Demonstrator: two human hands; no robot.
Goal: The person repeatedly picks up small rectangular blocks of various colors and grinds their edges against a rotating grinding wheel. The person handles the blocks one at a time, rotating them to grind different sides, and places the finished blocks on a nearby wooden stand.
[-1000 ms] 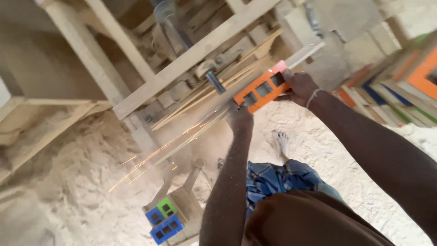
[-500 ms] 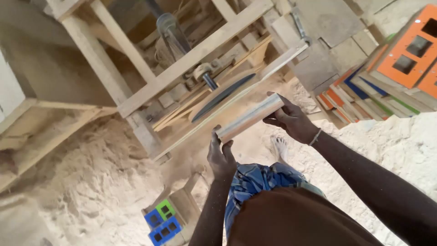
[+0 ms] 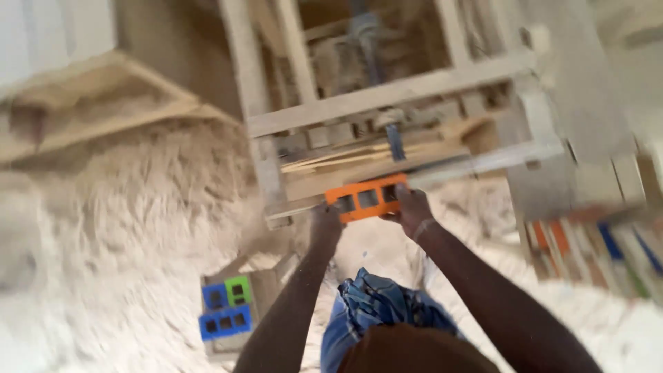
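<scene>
I see the orange block (image 3: 367, 197) held flat against the front edge of the wooden bench (image 3: 387, 97), one hand at each end. My left hand (image 3: 324, 220) has its fingers clamped on the left end, my right hand (image 3: 413, 209) on the right, both arms stretched forward. Thin slats (image 3: 345, 160) lie just behind. Blue and green blocks (image 3: 224, 309) sit below in sawdust (image 3: 117, 249).

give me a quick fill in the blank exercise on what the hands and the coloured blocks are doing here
1. Both hands, the left hand and the right hand, hold a block coloured ____.
2. The held block is up against a wooden ____.
3. On the sawdust floor at lower left, a green block sits beside blocks coloured ____.

Missing words: orange; frame; blue
</scene>
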